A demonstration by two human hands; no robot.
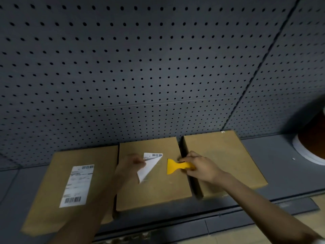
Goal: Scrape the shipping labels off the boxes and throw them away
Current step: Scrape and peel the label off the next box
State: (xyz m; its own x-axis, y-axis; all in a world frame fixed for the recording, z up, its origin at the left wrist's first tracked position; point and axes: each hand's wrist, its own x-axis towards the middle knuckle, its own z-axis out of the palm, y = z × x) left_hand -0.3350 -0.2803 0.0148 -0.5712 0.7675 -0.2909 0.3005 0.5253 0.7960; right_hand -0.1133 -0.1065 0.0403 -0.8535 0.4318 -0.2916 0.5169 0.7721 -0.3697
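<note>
Head view: the left hand (pixel 130 167) pinches a half-peeled label (pixel 149 164) on the middle box (pixel 154 191), its barcode visible but the print too blurred to read. The right hand (pixel 200 169) grips a yellow scraper (pixel 173 166). The left box (pixel 52 199) bears an intact label (pixel 77 185); the right box (pixel 225 155) is bare.

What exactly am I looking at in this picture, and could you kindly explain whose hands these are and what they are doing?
This is a single view from a camera worn on a person's head, looking down at their own bare hands; no machine is involved. Three cardboard boxes lie side by side on a grey bench before a pegboard wall. The left hand pinches the half-peeled label on the middle box. The right hand holds a yellow scraper. The left box has its label stuck flat; the right box shows none.
</note>
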